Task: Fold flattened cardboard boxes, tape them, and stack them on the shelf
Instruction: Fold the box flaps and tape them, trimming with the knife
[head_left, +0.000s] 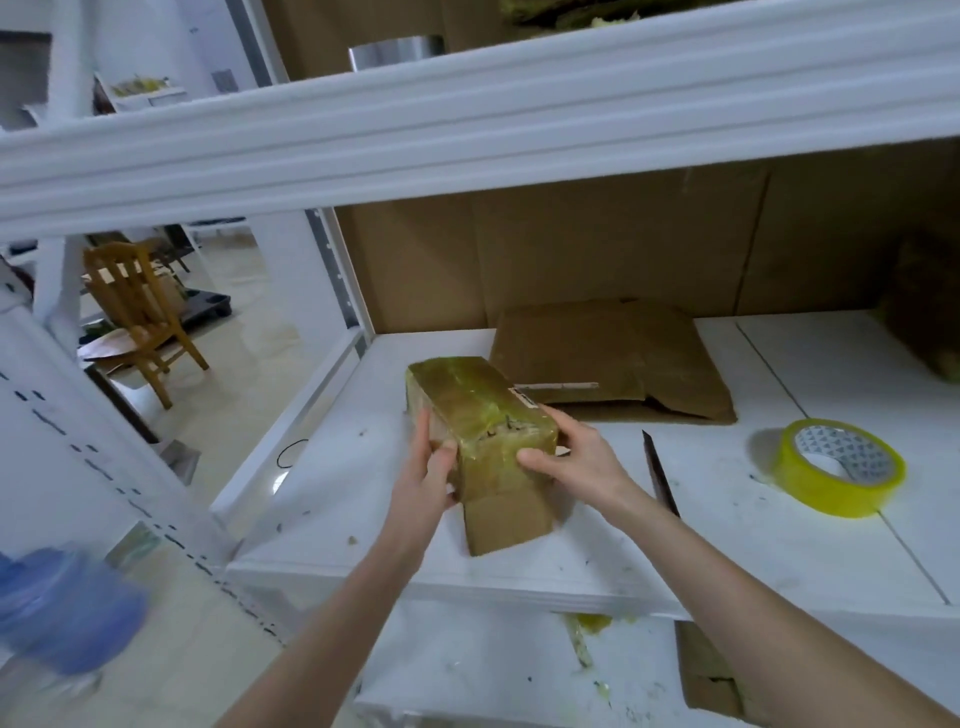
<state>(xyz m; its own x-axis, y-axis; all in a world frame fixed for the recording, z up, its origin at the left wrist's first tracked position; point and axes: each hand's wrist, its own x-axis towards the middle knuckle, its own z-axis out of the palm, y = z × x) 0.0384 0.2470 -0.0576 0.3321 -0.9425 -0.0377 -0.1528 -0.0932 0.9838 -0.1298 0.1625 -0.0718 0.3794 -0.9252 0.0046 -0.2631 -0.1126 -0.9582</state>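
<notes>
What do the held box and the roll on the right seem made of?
Box: brown cardboard, matte on its bare end, mostly wrapped in glossy yellowish tape. Roll: yellow translucent plastic tape, shiny, on a printed core, probably card.

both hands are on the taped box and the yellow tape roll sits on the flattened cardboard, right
No. The left hand and right hand hold the taped box, but the head view shows the yellow tape roll on the white shelf, apart from the flattened cardboard.
</notes>
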